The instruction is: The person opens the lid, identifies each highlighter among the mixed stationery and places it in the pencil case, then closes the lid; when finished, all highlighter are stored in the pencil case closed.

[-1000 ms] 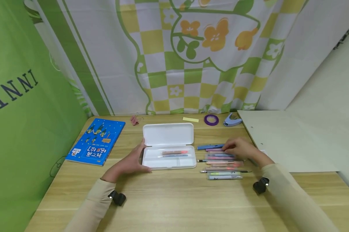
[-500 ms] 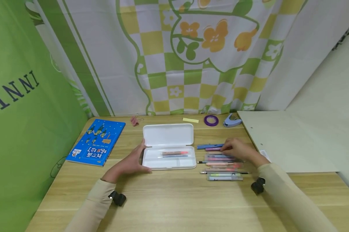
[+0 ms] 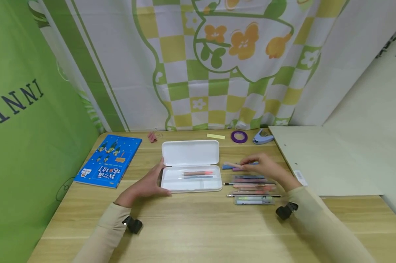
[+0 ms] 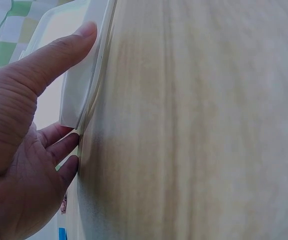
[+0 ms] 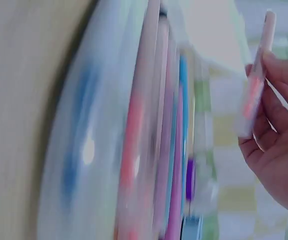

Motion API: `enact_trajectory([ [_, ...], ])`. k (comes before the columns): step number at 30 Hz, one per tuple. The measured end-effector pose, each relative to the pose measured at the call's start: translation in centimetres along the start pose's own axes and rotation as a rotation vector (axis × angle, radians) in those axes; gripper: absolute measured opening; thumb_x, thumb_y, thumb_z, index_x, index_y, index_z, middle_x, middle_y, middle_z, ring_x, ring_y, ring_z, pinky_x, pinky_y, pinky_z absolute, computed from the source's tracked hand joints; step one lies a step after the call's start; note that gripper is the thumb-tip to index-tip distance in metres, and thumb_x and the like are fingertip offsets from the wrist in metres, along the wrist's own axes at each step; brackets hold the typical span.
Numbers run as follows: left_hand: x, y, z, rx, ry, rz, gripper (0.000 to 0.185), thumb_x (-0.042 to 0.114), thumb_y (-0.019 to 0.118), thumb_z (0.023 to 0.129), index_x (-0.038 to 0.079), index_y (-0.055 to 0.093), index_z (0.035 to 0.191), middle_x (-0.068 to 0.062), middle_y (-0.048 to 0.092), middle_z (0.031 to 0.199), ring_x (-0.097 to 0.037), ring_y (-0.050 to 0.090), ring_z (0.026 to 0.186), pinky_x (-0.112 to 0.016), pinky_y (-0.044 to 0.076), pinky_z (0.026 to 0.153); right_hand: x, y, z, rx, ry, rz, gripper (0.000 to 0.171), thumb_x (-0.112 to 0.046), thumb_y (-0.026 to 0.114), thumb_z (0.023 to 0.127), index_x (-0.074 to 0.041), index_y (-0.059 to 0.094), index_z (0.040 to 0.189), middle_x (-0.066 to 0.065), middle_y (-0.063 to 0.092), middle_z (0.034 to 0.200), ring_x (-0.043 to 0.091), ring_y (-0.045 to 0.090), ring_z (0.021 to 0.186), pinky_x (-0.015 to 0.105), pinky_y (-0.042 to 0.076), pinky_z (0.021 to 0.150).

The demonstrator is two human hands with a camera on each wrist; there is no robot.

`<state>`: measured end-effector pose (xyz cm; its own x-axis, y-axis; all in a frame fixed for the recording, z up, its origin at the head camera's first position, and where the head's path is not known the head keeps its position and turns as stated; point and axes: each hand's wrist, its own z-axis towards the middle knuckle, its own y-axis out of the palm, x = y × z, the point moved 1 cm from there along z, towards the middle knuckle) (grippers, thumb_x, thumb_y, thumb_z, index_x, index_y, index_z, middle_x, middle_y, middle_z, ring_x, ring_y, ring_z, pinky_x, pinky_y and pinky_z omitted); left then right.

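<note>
Nearest me, the wood-grained tabletop (image 3: pixel 198 230) runs smooth and pale, in soft streaks. My beige cloth sleeves (image 3: pixel 100 233) reach over it, a small black camera (image 3: pixel 133 224) at each wrist.

To the right lies a row of pens (image 3: pixel 254 202), slim parallel cylinders with glossy, partly see-through plastic barrels in pale green, pink, coral and blue. Among them are 2 thin dark pencils (image 3: pixel 229 183).

Beside the row, the pencil case (image 3: pixel 182 185) lies open on the table, a shallow white rounded rectangle of hard plastic with low walls inside. It holds 2 slender pens (image 3: pixel 198 173), the nearer thinner. My left hand (image 3: pixel 148 184) grips its left end, the thumb along the smooth front wall and fingertips around the end.

My right hand (image 3: pixel 265 168) pinches a pale pink pen (image 3: pixel 233 165) between thumb and fingers, raised off the table past the row; its barrel is straight and shows a coral patch. Under it lie a blue pen (image 3: pixel 226 167) and a purple pen (image 3: pixel 237 169).

Farther off are a flat glossy blue book (image 3: pixel 109 160), a pink binder clip (image 3: pixel 153 137) with wire loops, a yellow strip (image 3: pixel 215 136), a purple tape ring (image 3: pixel 239 142) and a curved light-blue stapler (image 3: pixel 263 137). Behind hangs a checked, flowered curtain (image 3: pixel 207 86) in loose folds.
</note>
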<state>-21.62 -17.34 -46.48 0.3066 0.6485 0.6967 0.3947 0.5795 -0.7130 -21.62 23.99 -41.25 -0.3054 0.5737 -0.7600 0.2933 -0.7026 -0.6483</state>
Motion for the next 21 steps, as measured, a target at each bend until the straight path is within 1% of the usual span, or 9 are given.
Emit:
enact_trajectory([
  [2,0.0,0.0,0.0,-0.002,-0.001,0.004,0.132,0.041,0.085,0.066,0.002,-0.009,0.150,-0.017,0.036,0.139,-0.029,0.030,0.131,-0.050,0.020,0.112,-1.3,1.1,0.5,0.002,-0.043,0.059,0.014,-0.014,0.069,0.086,-0.005,0.074,0.096,0.007,0.070,0.093,0.017,0.058,0.084,0.031,0.048,0.072],
  [5,0.1,0.0,0.0,-0.005,-0.008,0.008,0.132,0.041,0.085,0.066,0.002,-0.008,0.150,-0.017,0.036,0.140,-0.030,0.029,0.132,-0.050,0.019,0.112,-2.8,3.3,1.6,0.009,-0.153,0.103,0.013,-0.007,0.068,0.086,-0.001,0.073,0.097,0.010,0.069,0.092,0.013,0.056,0.077,0.028,0.048,0.067],
  [8,0.0,0.0,0.0,-0.007,-0.010,0.005,0.131,0.041,0.085,0.066,0.002,-0.008,0.150,-0.017,0.035,0.140,-0.030,0.028,0.132,-0.050,0.019,0.112,-3.9,5.5,2.9,0.019,-0.256,0.113,0.013,-0.001,0.066,0.086,0.001,0.073,0.096,0.011,0.068,0.090,0.011,0.053,0.073,0.028,0.047,0.063],
  [10,-0.1,0.0,0.1,-0.009,-0.007,0.005,0.131,0.041,0.085,0.066,0.002,-0.008,0.150,-0.017,0.035,0.140,-0.030,0.028,0.132,-0.050,0.019,0.112,-4.3,7.0,3.8,0.029,-0.293,0.088,0.012,0.000,0.067,0.085,0.003,0.073,0.095,0.010,0.068,0.087,0.009,0.051,0.071,0.026,0.045,0.061],
  [12,-0.1,0.0,0.1,-0.010,-0.003,0.002,0.131,0.041,0.085,0.066,0.001,-0.008,0.150,-0.016,0.035,0.140,-0.030,0.028,0.132,-0.050,0.019,0.112,-4.7,8.3,4.7,0.043,-0.293,0.055,0.011,0.000,0.068,0.084,0.003,0.073,0.093,0.010,0.068,0.084,0.008,0.051,0.069,0.024,0.044,0.060],
  [15,-0.1,0.0,0.0,-0.009,0.004,-0.003,0.131,0.040,0.085,0.067,0.001,-0.009,0.149,-0.016,0.035,0.140,-0.030,0.028,0.132,-0.050,0.020,0.112,-5.1,9.7,5.7,0.060,-0.259,0.002,0.009,-0.001,0.070,0.082,0.003,0.074,0.090,0.008,0.068,0.080,0.008,0.051,0.068,0.021,0.044,0.059],
  [19,0.0,0.0,-0.1,-0.004,0.002,-0.012,0.132,0.039,0.086,0.066,0.001,-0.009,0.150,-0.017,0.035,0.140,-0.030,0.028,0.132,-0.050,0.020,0.111,-5.3,10.8,6.3,0.058,-0.229,-0.043,0.007,-0.001,0.072,0.081,0.001,0.075,0.087,0.007,0.068,0.078,0.008,0.052,0.066,0.021,0.044,0.058],
  [21,0.0,0.0,-0.1,-0.004,-0.002,-0.011,0.132,0.039,0.086,0.066,0.001,-0.009,0.150,-0.017,0.035,0.140,-0.030,0.028,0.132,-0.051,0.020,0.111,-5.3,11.1,6.5,0.049,-0.229,-0.059,0.007,-0.002,0.072,0.081,0.000,0.075,0.086,0.007,0.068,0.078,0.008,0.053,0.066,0.021,0.044,0.058],
])
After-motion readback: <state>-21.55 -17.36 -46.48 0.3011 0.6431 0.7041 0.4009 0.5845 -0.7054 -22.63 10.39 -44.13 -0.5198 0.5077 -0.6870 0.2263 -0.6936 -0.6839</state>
